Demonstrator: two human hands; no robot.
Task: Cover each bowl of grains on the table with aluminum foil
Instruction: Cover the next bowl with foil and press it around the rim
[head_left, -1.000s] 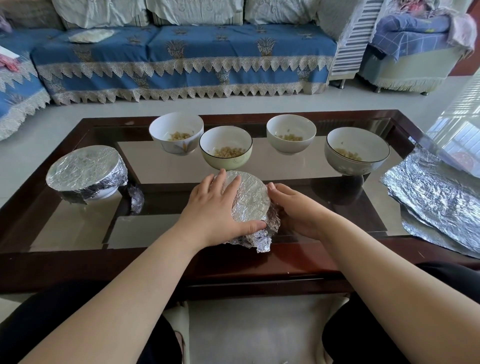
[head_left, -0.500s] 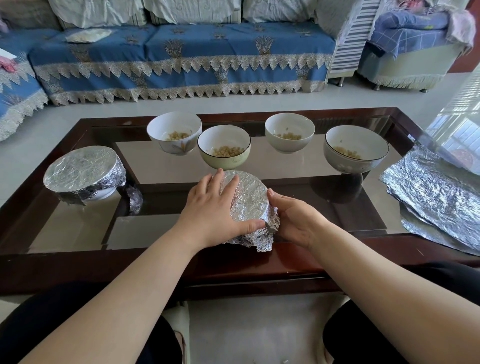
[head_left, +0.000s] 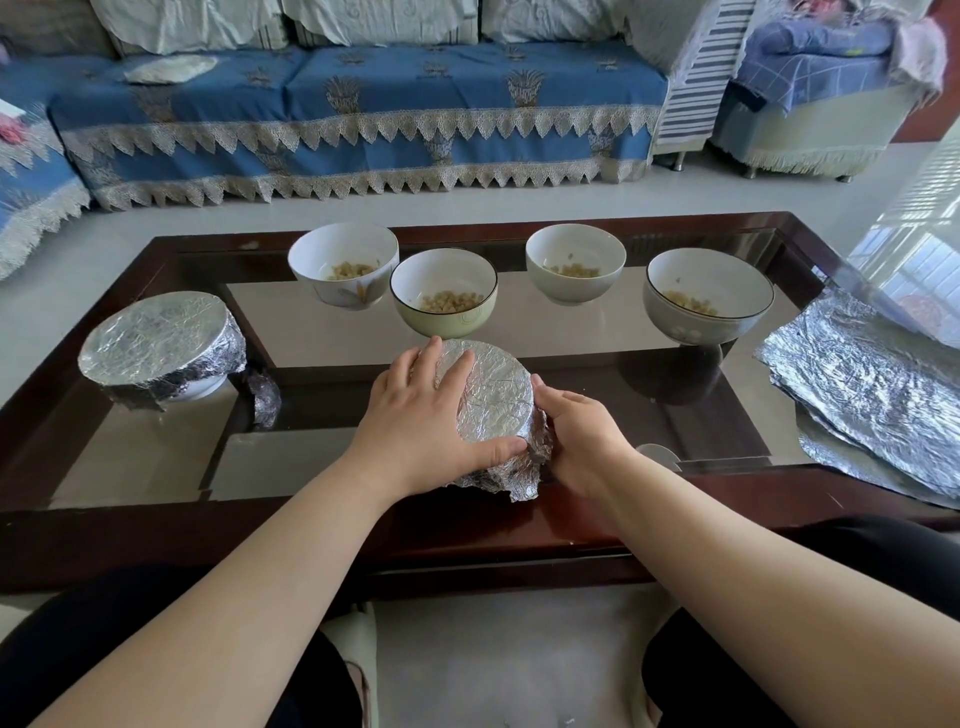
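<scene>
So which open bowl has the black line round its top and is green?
The green bowl, second from left in the uncovered row. The grey bowl is also dark-rimmed; the other two are white.

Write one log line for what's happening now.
step: crimping foil | left hand and right hand: holding foil-covered bowl | covered: two | uncovered: four | spare foil sheets: right

I see a foil-wrapped bowl near the table's front edge between my hands, another covered bowl toward the left edge, four open bowls along the back, and foil sheets at the right edge.
</scene>
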